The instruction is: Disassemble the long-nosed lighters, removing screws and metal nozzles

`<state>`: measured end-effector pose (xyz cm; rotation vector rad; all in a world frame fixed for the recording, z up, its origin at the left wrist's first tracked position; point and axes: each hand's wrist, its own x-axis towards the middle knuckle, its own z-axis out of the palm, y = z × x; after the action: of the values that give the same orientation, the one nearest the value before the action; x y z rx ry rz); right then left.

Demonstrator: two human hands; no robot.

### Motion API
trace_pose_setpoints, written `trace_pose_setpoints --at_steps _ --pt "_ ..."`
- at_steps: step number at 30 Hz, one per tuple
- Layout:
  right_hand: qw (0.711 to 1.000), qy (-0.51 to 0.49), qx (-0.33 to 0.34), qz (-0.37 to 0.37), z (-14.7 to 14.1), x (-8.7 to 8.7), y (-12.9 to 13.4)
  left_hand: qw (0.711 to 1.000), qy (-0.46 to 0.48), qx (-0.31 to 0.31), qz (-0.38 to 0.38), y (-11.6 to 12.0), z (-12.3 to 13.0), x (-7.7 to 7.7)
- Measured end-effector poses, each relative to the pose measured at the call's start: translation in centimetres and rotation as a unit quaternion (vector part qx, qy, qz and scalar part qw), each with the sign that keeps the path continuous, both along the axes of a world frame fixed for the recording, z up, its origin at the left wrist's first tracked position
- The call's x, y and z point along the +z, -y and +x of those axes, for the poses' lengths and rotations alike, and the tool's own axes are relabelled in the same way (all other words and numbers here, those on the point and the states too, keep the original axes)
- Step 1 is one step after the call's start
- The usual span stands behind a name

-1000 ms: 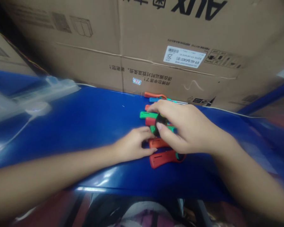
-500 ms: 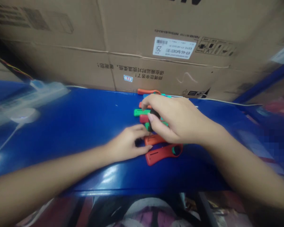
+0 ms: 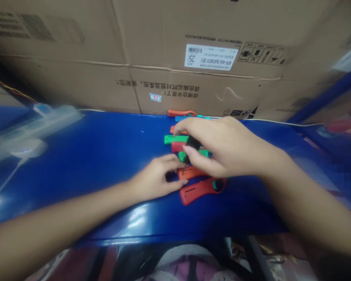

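Observation:
Several tools with coloured handles lie in a column on the blue table. The nearest is a red handle [image 3: 198,191]; an orange handle [image 3: 190,172] lies just beyond it. My left hand [image 3: 160,177] rests at the left ends of these, thumb and fingers apart around a small dark gap. Over the middle of the column is my right hand [image 3: 222,146], its thumb and index finger curved around a black object [image 3: 193,143] that is mostly hidden. Farther back are a green handle [image 3: 172,139], a red one [image 3: 178,147] and an orange one [image 3: 179,113].
A large cardboard box [image 3: 160,50] stands along the back of the blue table [image 3: 114,156]. At the left are a blurred power strip [image 3: 55,121] and a white round device [image 3: 31,148] with a cable. A blue bar [image 3: 330,93] slants at the right.
The view has shifted slightly. My right hand has moved a little to the right, uncovering more of the green handle under it. My left hand has barely moved.

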<state>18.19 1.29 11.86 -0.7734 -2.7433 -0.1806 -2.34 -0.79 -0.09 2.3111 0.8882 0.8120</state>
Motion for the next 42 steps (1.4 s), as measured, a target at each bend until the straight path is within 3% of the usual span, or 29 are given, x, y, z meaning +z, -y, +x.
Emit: trace_pose_setpoints --at_steps 21,25,31,35,42 --pt "0.999 -0.010 -0.011 -0.030 -0.23 0.30 0.64 1.000 0.008 0.007 0.016 -0.02 0.02 -0.08" --pt "0.998 -0.024 0.024 -0.056 -0.15 0.30 0.57 1.000 0.001 0.005 0.006 -0.02 0.02 -0.01" --pt "1.000 0.001 -0.009 -0.016 -0.01 0.26 0.28 1.000 0.005 0.004 0.016 0.00 -0.04 -0.03" --pt "1.000 0.003 0.021 -0.020 0.00 0.23 0.42 1.000 -0.004 0.007 0.006 -0.02 -0.02 -0.03" --pt "1.000 0.010 -0.003 -0.008 -0.06 0.39 0.70 1.000 -0.004 0.007 -0.003 0.02 0.00 0.05"
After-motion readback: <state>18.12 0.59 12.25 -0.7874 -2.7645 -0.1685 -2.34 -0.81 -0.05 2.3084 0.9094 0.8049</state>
